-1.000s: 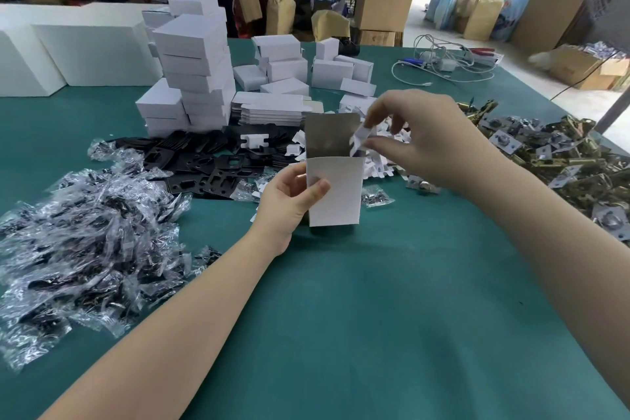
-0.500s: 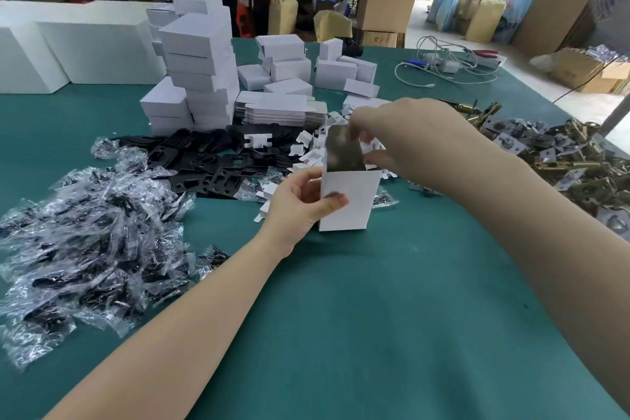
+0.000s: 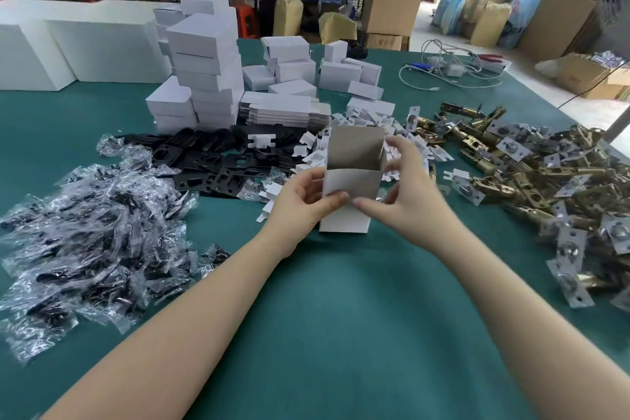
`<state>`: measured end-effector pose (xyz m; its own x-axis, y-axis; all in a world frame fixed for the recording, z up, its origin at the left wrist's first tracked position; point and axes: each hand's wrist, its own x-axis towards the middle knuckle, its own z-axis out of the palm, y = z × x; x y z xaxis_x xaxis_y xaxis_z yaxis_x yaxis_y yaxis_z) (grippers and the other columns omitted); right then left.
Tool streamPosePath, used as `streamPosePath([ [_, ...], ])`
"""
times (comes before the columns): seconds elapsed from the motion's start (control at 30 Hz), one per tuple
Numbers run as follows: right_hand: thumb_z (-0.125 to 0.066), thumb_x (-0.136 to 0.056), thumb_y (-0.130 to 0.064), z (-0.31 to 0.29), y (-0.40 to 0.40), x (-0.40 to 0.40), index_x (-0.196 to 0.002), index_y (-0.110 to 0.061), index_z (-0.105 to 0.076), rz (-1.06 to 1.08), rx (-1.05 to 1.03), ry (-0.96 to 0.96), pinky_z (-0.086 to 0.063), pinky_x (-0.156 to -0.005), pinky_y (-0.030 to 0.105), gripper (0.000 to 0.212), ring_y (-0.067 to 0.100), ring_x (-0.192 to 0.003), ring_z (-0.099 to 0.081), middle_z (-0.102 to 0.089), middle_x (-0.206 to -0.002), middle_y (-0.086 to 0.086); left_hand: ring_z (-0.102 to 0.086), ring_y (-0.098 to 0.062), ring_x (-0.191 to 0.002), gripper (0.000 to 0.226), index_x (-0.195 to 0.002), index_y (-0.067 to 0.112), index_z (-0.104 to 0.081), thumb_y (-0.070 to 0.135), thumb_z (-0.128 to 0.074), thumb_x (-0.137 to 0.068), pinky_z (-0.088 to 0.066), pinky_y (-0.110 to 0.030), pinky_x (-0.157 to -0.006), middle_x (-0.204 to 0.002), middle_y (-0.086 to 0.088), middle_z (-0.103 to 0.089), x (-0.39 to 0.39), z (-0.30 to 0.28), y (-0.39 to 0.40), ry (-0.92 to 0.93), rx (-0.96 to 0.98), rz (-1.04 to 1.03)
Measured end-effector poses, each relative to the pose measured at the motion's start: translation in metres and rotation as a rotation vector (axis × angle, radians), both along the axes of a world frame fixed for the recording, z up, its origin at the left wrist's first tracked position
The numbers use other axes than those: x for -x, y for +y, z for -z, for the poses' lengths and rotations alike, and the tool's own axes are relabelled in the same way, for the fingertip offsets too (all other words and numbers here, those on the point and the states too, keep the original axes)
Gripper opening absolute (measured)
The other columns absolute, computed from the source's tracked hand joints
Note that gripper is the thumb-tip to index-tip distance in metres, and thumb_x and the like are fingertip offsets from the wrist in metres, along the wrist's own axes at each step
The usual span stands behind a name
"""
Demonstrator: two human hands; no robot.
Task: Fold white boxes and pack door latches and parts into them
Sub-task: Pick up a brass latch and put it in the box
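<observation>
Head view: your thumbs meet on the near face of the white box, the left thumb and right thumb almost tip to tip at mid-height. Your left hand curls round the box's left edge, fingers hidden behind it; your right hand wraps the right side, its fingers raised beside the open lid flap. So both hands hold the box, which stands upright on the green table with its top open and the grey inside showing. No writing can be read on the box or anything near it.

Both forearms reach in from the near edge across bare green cloth, which gives you room on your side of the box. Just behind the box lie small white card inserts and black plates. To your left a heap of clear plastic parts bags spreads toward the table's edge; to your right the brass door latches pile up close to the right edge. Farther back stand stacked folded white boxes, a bundle of flat box blanks, and a tangle of white cables.
</observation>
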<state>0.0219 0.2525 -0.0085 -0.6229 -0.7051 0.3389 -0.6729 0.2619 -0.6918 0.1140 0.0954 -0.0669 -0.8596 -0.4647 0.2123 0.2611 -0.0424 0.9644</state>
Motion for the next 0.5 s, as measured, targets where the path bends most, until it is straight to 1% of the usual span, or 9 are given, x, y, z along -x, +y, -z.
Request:
streamPosePath([
  [0.03,-0.082,-0.075,-0.021,0.013,-0.003,-0.001,-0.136,-0.03,-0.029,0.001,0.055,-0.114,-0.041,-0.061,0.011,0.081,-0.003,-0.063,-0.049,-0.05,-0.108,-0.011,-0.068,-0.006,-0.094,0.03,-0.106,0.024,-0.061,0.007,-0.071,-0.085,-0.052,-0.019,-0.079,-0.098,0.007,-0.075,-0.001,0.0,0.001,-0.007,0.034,-0.007],
  [0.1,-0.08,-0.077,-0.017,0.037,-0.008,-0.003,-0.133,-0.03,-0.032,0.049,0.118,-0.229,-0.045,-0.064,0.017,0.075,0.004,-0.061,-0.05,-0.055,-0.107,-0.009,-0.066,-0.004,-0.098,0.03,-0.109,0.029,-0.057,0.021,-0.07,-0.083,-0.05,-0.021,-0.084,-0.101,0.012,-0.072,-0.002,-0.002,0.007,-0.027,0.139,-0.04],
  [0.17,-0.076,-0.08,-0.015,0.056,-0.009,-0.007,-0.132,-0.028,-0.039,0.066,0.144,-0.234,-0.044,-0.065,0.02,0.066,0.005,-0.06,-0.049,-0.059,-0.103,-0.012,-0.064,0.002,-0.099,0.029,-0.114,0.032,-0.054,0.031,-0.065,-0.088,-0.048,-0.017,-0.085,-0.105,0.018,-0.069,-0.005,-0.008,0.014,0.03,0.221,-0.067],
  [0.2,-0.075,-0.081,-0.015,0.061,-0.009,-0.008,-0.134,-0.028,-0.04,0.045,0.154,-0.215,-0.043,-0.063,0.017,0.064,0.003,-0.057,-0.049,-0.06,-0.099,-0.014,-0.062,0.006,-0.101,0.025,-0.116,0.033,-0.053,0.036,-0.062,-0.093,-0.046,-0.013,-0.086,-0.109,0.018,-0.067,-0.005,-0.015,0.015,0.089,0.236,-0.115],
  [0.27,-0.071,-0.08,-0.02,0.064,-0.008,-0.009,-0.132,-0.041,-0.041,-0.004,0.155,-0.16,-0.039,-0.057,0.009,0.063,0.001,-0.055,-0.05,-0.058,-0.086,-0.023,-0.061,0.003,-0.105,0.021,-0.116,0.033,-0.054,0.041,-0.053,-0.097,-0.045,-0.012,-0.09,-0.115,0.014,-0.064,-0.006,-0.035,0.001,0.164,0.259,-0.343],
  [0.33,-0.068,-0.078,-0.026,0.061,-0.006,-0.01,-0.118,-0.063,-0.037,-0.031,0.151,-0.133,-0.038,-0.054,0.007,0.062,0.001,-0.055,-0.051,-0.058,-0.08,-0.032,-0.062,0.001,-0.098,0.019,-0.111,0.031,-0.06,0.035,-0.051,-0.096,-0.047,-0.015,-0.089,-0.107,0.012,-0.066,-0.007,-0.057,-0.032,0.109,0.347,-0.573],
  [0.4,-0.067,-0.078,-0.028,0.061,-0.006,-0.009,-0.11,-0.07,-0.035,-0.036,0.147,-0.149,-0.039,-0.055,0.008,0.061,0.003,-0.056,-0.052,-0.058,-0.081,-0.034,-0.058,0.011,-0.084,0.021,-0.11,0.026,-0.066,0.026,-0.05,-0.096,-0.045,-0.01,-0.081,-0.098,0.016,-0.066,-0.01,-0.075,-0.073,-0.134,0.55,-0.62],
  [0.43,-0.067,-0.078,-0.029,0.062,-0.006,-0.009,-0.109,-0.071,-0.035,-0.038,0.142,-0.153,-0.039,-0.055,0.009,0.061,0.004,-0.057,-0.053,-0.059,-0.082,-0.033,-0.058,0.009,-0.085,0.023,-0.112,0.025,-0.067,0.023,-0.05,-0.097,-0.044,-0.011,-0.081,-0.101,0.014,-0.067,-0.013,-0.08,-0.095,-0.333,0.711,-0.582],
  [0.5,-0.066,-0.079,-0.03,0.062,-0.007,-0.009,-0.108,-0.07,-0.035,-0.038,0.123,-0.152,-0.041,-0.056,0.011,0.058,0.005,-0.058,-0.052,-0.06,-0.084,-0.032,-0.061,-0.013,-0.105,0.027,-0.12,0.024,-0.067,0.025,-0.052,-0.097,-0.046,-0.026,-0.092,-0.119,0.003,-0.067,-0.017,-0.08,-0.135,-0.768,1.083,-0.447],
])
